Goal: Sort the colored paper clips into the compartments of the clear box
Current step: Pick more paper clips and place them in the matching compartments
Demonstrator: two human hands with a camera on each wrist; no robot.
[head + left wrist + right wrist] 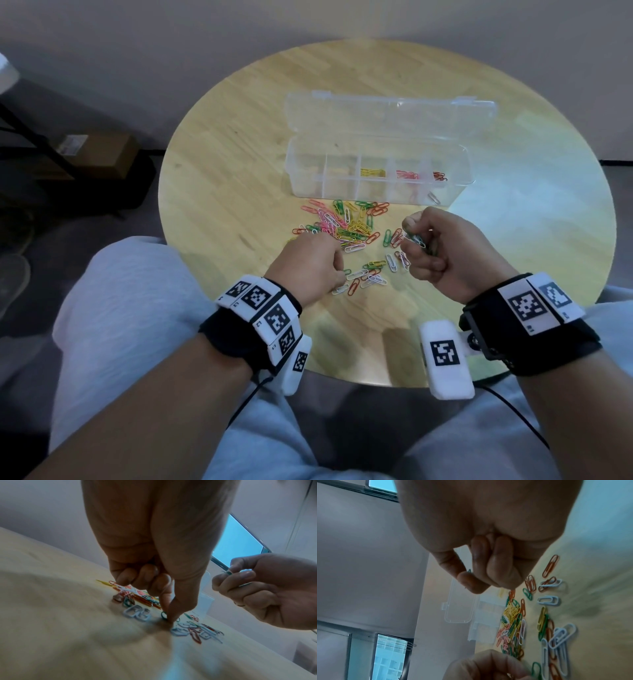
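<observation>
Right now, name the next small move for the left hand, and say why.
Probably lift the green clip that the left hand pinches on the table and pass it to the right hand, which already holds green clips. No compartment of the clear box shows green yet.

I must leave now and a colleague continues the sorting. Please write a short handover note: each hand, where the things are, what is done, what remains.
Left hand: thumb and forefinger pinch a green clip on the table.
Right hand: raised, holding a few green clips.
Clear box: open, behind the pile.
Done: yellow clips, pink clips, red clips and one white clip are in compartments.
Left: the mixed pile and the scattered clips near the hands; no green clips in the box yet.
</observation>
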